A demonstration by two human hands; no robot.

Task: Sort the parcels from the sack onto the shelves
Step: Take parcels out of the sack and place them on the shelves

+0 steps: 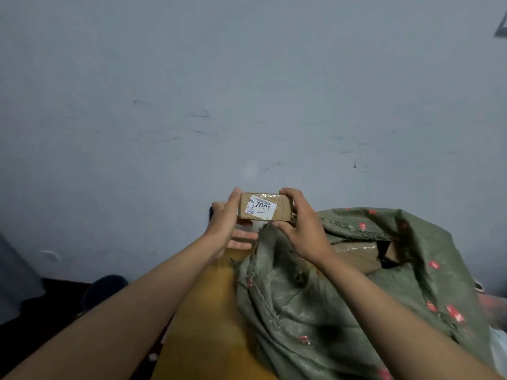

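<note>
A small brown cardboard parcel (264, 207) with a white label and handwritten black marks is held up in front of me, label facing me. My left hand (227, 223) grips its left end and my right hand (299, 223) grips its right end. Below and to the right lies the green woven sack (315, 305) with red print, its mouth open. Inside the sack a larger taped cardboard parcel (356, 256) shows. No shelves are in view.
A pale grey scuffed wall (247, 91) fills the view ahead. A yellow-brown surface (208, 319) lies under my arms beside the sack. A dark shoe-like shape (104, 289) sits on the dark floor at the lower left.
</note>
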